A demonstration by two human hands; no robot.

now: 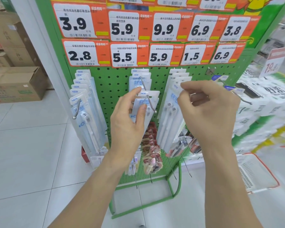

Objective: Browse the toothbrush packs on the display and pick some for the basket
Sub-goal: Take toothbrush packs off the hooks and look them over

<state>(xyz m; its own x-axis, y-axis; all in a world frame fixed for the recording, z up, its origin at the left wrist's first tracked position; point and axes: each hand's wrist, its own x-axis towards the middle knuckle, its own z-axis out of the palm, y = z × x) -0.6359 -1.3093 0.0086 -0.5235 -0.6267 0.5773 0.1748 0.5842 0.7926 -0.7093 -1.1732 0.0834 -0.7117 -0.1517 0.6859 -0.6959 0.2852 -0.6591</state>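
Our left hand [130,119] pinches the front toothbrush pack [141,111] on the middle hook [149,97] of the green pegboard [115,83]; our right hand [209,112], fingers curled, seems to nip the top of a pack on the right hook, though we cannot tell how firmly. We should slide the pack straight along the hook past its upturned tip, not tug downward; the white basket [257,175] waits on the floor at the right.

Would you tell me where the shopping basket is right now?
In the head view the shopping basket sits on the floor at lower right, beside the green pegboard stand, below the stacked white packs.
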